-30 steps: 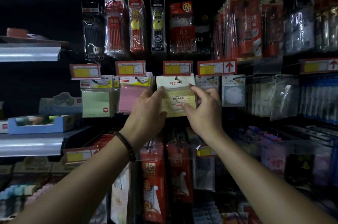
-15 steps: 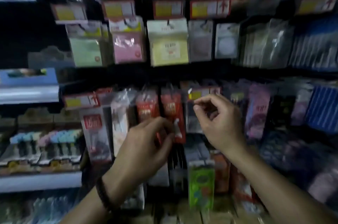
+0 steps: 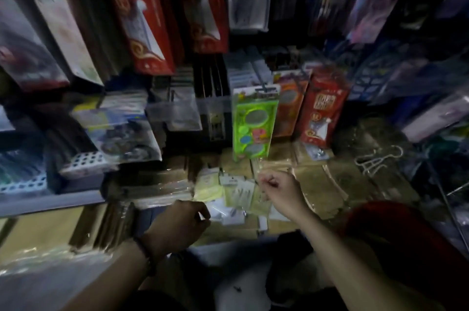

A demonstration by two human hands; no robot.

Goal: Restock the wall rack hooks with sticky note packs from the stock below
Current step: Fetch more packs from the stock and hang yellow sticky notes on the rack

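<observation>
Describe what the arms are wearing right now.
Left arm: bare, with a dark beaded bracelet at the wrist. Right arm: bare, nothing at the wrist. No sleeves or gloves show.

Dim, blurred shop display crowded with hanging goods.
Near centre, a green blister pack [image 3: 255,120] upright, with an orange pack [image 3: 289,107] and a red carded pack [image 3: 323,112] just beside it toward 3 o'clock; long red boxes [image 3: 144,18] hanging at 11 to 12 o'clock; bagged binder clips [image 3: 378,161] at 3 o'clock; white perforated trays [image 3: 83,161] at 9 o'clock; brown kraft packs [image 3: 317,183] lying flat underneath.
</observation>
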